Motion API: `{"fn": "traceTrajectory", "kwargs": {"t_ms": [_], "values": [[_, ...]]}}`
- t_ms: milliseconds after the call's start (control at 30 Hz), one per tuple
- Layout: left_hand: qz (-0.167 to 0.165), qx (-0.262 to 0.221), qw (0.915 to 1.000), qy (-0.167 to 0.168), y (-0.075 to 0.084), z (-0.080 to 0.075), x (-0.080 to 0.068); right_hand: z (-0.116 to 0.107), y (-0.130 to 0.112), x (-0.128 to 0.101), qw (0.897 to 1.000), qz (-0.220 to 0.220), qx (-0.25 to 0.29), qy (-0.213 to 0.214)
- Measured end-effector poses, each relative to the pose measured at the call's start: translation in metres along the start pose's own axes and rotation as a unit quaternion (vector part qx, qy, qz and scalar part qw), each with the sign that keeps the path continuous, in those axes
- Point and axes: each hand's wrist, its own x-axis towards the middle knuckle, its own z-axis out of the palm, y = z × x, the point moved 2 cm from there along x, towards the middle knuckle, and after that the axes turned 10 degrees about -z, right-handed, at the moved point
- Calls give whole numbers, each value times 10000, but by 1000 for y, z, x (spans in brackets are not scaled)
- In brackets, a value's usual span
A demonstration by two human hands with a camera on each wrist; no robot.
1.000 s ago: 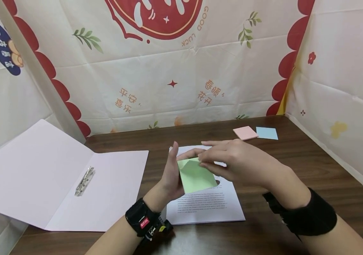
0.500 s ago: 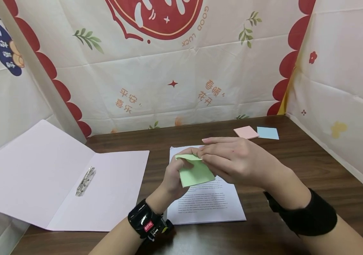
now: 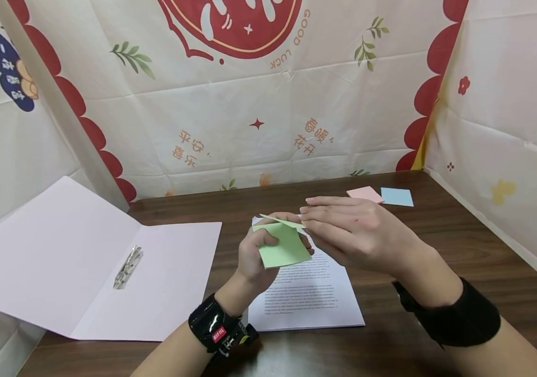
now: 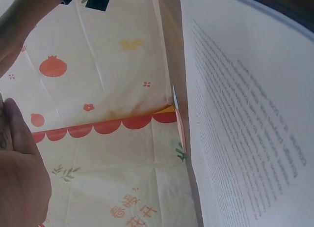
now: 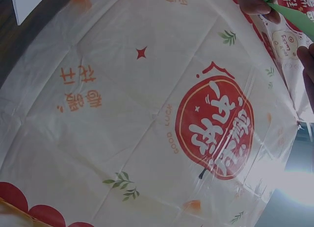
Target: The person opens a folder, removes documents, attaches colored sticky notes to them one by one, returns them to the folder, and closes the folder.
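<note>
In the head view my left hand (image 3: 255, 259) grips a pad of green sticky notes (image 3: 284, 251), its thumb lying over the top face. One green sticky note (image 3: 283, 221) stands raised above the pad, seen nearly edge-on. My right hand (image 3: 350, 225) pinches that note at its right end; the thumb is hidden behind the fingers. Whether the note still touches the pad cannot be told. Under both hands lies a stack of printed paper (image 3: 306, 306). The right wrist view catches green paper (image 5: 294, 18) between the hands, in its top right corner.
An open white folder (image 3: 169, 293) with a metal clip (image 3: 128, 267) lies at the left. Pink sticky notes (image 3: 364, 194) and blue sticky notes (image 3: 397, 197) lie at the back right of the brown table (image 3: 461, 241). Printed cloth walls (image 3: 230, 104) enclose the table.
The left thumb has come down from upright onto the pad. The top green note has lifted from the pad in the right fingers, and the pad has shifted slightly left and up.
</note>
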Motion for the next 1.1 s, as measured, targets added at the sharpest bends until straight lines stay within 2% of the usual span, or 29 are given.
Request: {"fn": "traceTrajectory", "kwargs": {"t_ms": [67,167,233,300,367,400,500,567,600,700,767,833,933,1033,1067,1100], "values": [[-25,41,9996,289,1,-5,2,-2,2,2,9995,67,-30,308],[-304,179,9936,1071,7,-19,10,-8,5,2,9962,172,-154,845],[-665,356,9841,1608,16,-37,20,-12,8,0,9943,281,-194,1007],[-1085,697,9704,2044,29,-61,32,-14,11,-1,9944,377,-249,959],[-1439,1343,9506,2401,41,-89,45,-14,14,-3,9956,416,-257,797],[-1541,1788,9366,2590,46,-104,52,-13,14,-4,9962,407,-243,730],[-1576,3110,8840,3114,58,-140,72,-10,14,-6,9976,362,-179,561],[-1453,3668,8539,3395,61,-157,84,-7,14,-7,9981,345,-132,495],[-1395,3826,8453,3458,61,-164,89,-5,13,-7,9984,325,-114,459],[-1388,4047,8349,3463,55,-181,106,-2,13,-9,9990,286,-8,330],[-1422,4268,8225,3481,50,-191,114,-1,13,-11,9993,302,72,216],[-1389,4659,8011,3491,46,-199,120,-1,13,-13,9992,375,108,90],[-1378,5094,7738,3502,39,-205,124,-3,12,-15,9987,495,109,-52],[-1499,5366,7515,3533,34,-207,125,-4,12,-16,9984,540,57,-150],[-1556,5505,7403,3531,32,-207,126,-5,12,-17,9983,551,38,-163],[-1591,5728,7236,3507,30,-206,126,-6,12,-18,9982,570,11,-177]]}}
